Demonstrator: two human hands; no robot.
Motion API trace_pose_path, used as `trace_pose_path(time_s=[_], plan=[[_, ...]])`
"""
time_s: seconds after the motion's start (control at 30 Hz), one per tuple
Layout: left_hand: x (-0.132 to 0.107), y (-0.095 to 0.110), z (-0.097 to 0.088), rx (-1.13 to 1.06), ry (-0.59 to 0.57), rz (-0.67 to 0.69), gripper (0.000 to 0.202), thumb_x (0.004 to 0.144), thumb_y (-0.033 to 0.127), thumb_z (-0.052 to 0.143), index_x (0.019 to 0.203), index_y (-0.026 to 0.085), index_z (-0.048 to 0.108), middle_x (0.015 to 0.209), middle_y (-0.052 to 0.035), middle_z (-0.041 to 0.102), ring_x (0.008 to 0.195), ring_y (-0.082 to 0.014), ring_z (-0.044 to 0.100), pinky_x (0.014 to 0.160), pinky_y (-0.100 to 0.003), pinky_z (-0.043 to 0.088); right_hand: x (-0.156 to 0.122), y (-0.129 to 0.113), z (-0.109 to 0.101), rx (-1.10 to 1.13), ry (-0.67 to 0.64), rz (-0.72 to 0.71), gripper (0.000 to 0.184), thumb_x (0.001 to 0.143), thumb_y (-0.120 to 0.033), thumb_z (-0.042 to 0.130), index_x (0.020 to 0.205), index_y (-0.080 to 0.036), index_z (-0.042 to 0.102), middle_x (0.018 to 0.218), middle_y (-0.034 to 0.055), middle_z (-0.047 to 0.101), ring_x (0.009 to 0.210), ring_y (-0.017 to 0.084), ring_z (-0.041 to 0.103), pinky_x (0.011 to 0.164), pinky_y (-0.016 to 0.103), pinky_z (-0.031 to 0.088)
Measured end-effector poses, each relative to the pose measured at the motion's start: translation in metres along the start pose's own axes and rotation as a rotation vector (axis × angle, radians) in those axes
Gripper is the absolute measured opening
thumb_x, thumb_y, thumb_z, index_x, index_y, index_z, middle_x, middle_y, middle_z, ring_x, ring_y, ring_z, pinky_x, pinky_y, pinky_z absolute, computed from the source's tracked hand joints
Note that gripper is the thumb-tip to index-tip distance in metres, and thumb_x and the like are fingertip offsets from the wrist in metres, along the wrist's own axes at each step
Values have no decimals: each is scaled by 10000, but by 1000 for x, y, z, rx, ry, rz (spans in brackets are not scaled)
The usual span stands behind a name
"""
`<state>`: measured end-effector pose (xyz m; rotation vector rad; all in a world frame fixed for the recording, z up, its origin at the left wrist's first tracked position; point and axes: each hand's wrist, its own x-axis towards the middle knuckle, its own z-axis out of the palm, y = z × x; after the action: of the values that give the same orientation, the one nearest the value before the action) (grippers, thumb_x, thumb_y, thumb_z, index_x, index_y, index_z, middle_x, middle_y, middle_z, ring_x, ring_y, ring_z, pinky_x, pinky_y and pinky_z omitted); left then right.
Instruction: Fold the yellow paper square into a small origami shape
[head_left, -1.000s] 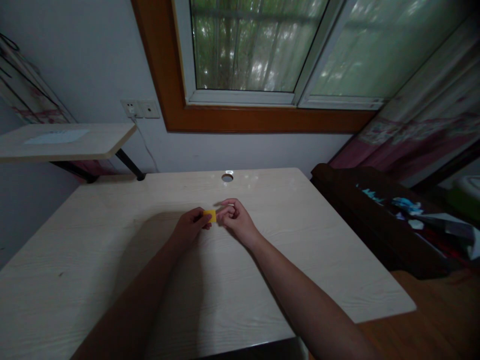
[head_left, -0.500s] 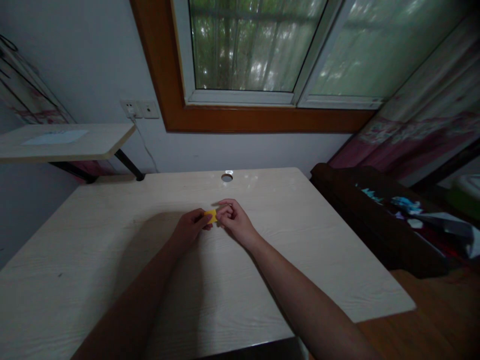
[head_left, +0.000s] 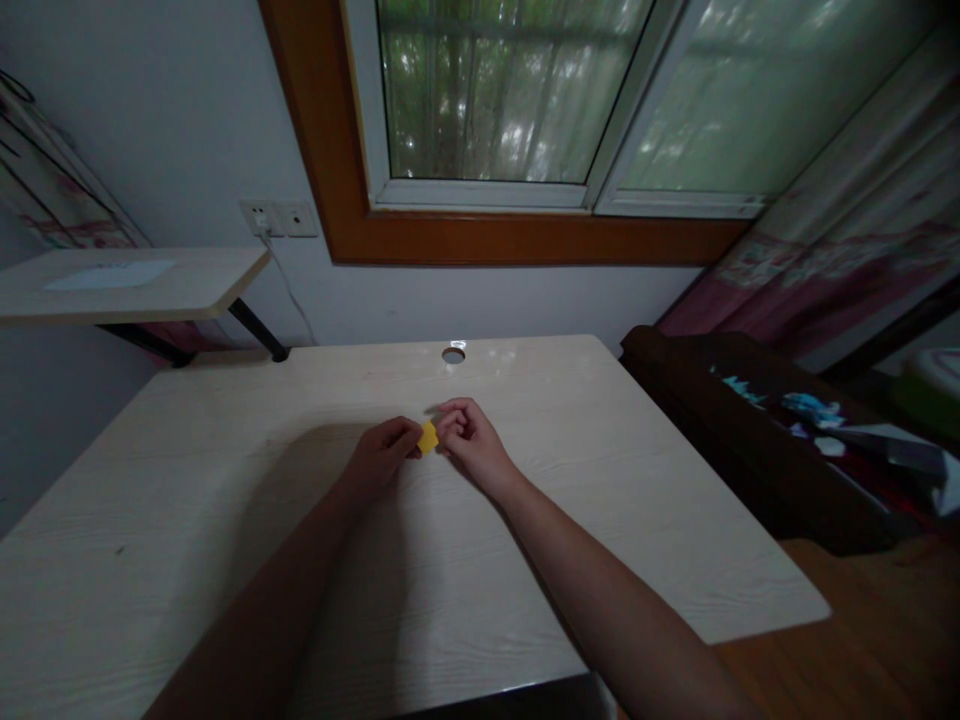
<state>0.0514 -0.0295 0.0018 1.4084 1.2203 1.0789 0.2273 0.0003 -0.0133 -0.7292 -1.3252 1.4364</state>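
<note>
A small yellow piece, which looks like folded paper [head_left: 427, 437], is held just above the middle of the desk. My left hand [head_left: 384, 450] pinches its left edge between thumb and fingers. From the other side, my right hand [head_left: 472, 442] meets its right edge with curled fingers and thumb. Those right fingertips partly hide their contact with the paper, so the grip there is hard to make out. Its exact folds are too small to see.
The pale wooden desk [head_left: 600, 520] has a round cable hole [head_left: 454, 355] near its back edge. A raised shelf [head_left: 202, 285] stands at the back left. Beyond the desk on the right is a dark brown sofa-like piece [head_left: 675, 400] with items on it.
The yellow paper has turned, and more of its face shows between my hands. Both hands have stayed almost in place, with small finger movements.
</note>
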Motion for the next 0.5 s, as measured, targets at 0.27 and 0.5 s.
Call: trace_pose_path(time_s=[0.27, 0.5], plan=[[0, -6, -1, 62, -10, -1, 258, 791, 413, 649, 752, 158, 642, 700, -10, 648, 661, -139, 588, 647, -240, 464, -3, -2, 1, -158, -35, -63, 313, 773, -190, 627, 1078, -214, 559, 793, -11, 607, 636, 107, 516, 567, 227, 401], [2, -10, -2, -74, -49, -38, 228, 778, 386, 665, 779, 158, 672, 735, -16, 665, 705, -148, 617, 705, -260, 502, -1, -3, 1, -33, -32, -37, 348, 771, -204, 641, 1101, -220, 534, 774, -19, 620, 586, 97, 506, 540, 220, 389]])
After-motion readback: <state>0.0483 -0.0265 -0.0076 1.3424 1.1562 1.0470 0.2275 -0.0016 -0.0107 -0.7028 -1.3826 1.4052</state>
